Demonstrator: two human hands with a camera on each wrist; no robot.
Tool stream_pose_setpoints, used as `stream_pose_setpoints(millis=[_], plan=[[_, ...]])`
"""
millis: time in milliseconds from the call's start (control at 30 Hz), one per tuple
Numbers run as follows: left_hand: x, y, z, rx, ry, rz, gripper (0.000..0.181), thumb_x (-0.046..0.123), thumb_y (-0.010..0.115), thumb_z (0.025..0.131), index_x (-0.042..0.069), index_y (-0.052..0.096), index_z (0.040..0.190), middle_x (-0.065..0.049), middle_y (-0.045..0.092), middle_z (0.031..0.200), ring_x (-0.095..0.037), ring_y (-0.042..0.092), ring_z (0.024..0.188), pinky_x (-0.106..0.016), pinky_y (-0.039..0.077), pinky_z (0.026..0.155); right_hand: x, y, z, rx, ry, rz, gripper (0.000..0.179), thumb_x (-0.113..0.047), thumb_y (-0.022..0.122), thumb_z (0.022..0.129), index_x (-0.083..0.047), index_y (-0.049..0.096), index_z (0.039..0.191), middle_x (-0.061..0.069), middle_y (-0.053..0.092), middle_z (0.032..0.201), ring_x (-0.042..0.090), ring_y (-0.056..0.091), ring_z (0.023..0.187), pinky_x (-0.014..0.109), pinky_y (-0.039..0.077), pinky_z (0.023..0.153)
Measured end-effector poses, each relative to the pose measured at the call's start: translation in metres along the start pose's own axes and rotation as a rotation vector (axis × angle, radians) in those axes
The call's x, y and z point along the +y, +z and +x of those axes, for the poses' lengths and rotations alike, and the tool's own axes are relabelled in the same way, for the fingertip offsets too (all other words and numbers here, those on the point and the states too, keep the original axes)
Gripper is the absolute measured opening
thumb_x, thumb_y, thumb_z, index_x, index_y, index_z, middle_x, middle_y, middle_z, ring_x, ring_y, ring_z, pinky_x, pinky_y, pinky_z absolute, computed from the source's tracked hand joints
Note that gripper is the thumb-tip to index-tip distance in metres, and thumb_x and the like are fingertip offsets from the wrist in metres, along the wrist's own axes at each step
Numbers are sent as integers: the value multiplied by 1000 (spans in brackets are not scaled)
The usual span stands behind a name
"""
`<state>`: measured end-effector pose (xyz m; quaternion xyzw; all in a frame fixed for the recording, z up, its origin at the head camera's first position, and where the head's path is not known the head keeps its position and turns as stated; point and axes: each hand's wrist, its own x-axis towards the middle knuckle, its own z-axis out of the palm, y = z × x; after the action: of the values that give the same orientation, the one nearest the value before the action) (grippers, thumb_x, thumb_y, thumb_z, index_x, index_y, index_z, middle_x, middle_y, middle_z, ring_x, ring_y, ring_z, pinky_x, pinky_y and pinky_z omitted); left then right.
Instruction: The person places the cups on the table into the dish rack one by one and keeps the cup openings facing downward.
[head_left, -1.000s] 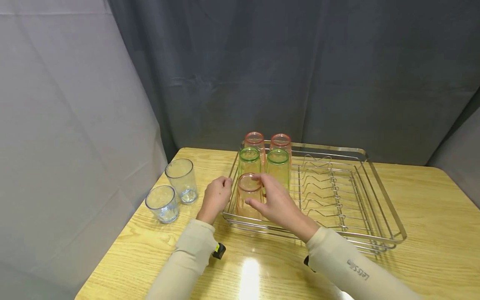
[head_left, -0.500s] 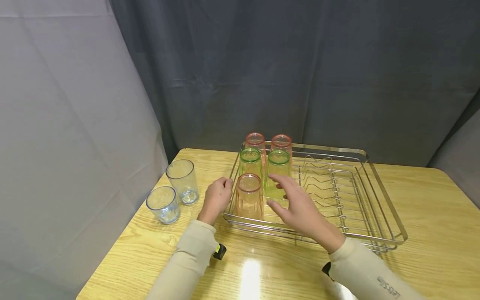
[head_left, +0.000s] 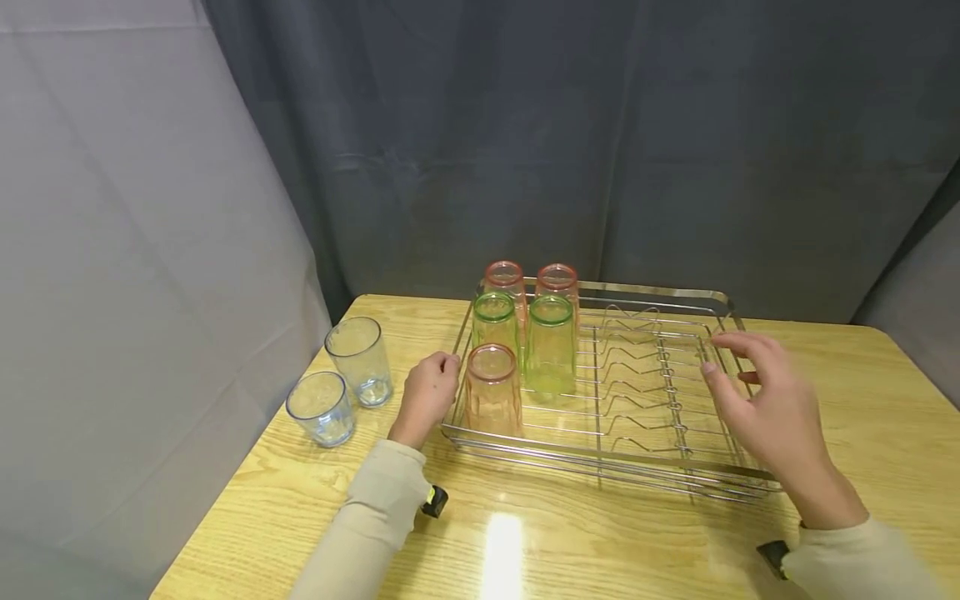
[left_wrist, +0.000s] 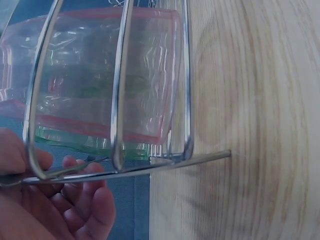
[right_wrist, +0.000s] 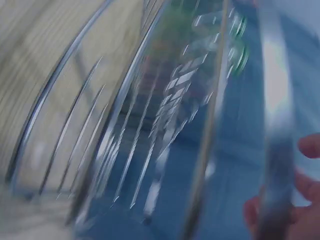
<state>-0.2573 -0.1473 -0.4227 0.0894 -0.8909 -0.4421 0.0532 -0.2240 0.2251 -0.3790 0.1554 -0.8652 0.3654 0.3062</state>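
Steel rack (head_left: pixel 660 291) sat on counter (head_left: pixel 615 542); our left hand (head_left: pixel 429 392) gripped its left rim, fingers curled round rail; our right hand (head_left: pixel 776 412) hung by right rim, fingers parted from thumb, holding nothing; orange glass (head_left: pixel 492 400) stood inverted in rack's front left, two green glasses (head_left: pixel 551 354) and two red glasses (head_left: pixel 557 283) farther back; two bluish glasses (head_left: pixel 327 417) stood upright on counter, left of rack.

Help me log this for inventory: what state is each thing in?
Silver metal wire rack: standing on pale wooden table
Two pink glass tumblers: inverted
Two green glass tumblers: inverted
Orange glass tumbler: inverted
Two clear bluish glass tumblers: upright
Left hand: gripping rack
Right hand: spread at rack's right edge
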Motion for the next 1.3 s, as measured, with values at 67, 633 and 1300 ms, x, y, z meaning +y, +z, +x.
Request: stream_pose_setpoints(millis=[67, 633, 1300], plan=[[0, -1, 0, 3, -5, -3, 40, 33, 38, 107, 6, 65, 95, 1, 43, 56, -13, 45, 50, -23, 34, 43, 14, -4, 1, -71, 84, -85, 39, -14, 63, 93, 4, 59, 128, 29, 55, 129, 37, 52, 112, 28, 44, 89], [5, 3, -2, -2, 23, 26, 39, 33, 38, 107, 6, 66, 100, 1, 43, 56, -12, 37, 46, -23, 30, 41, 70, -28, -8, -643, 405, -257, 93, -51, 39, 103, 12, -8, 152, 48, 33, 139, 66, 46, 113, 64, 47, 74], [17, -18, -23, 257, 251, 254, 32, 28, 52, 100, 6, 64, 120, -8, 66, 102, -23, 62, 83, -37, 50, 69, 67, -21, -12, -639, 475, -218, 95, -55, 39, 102, 3, -13, 155, 40, 46, 137, 57, 59, 104, 49, 50, 65]])
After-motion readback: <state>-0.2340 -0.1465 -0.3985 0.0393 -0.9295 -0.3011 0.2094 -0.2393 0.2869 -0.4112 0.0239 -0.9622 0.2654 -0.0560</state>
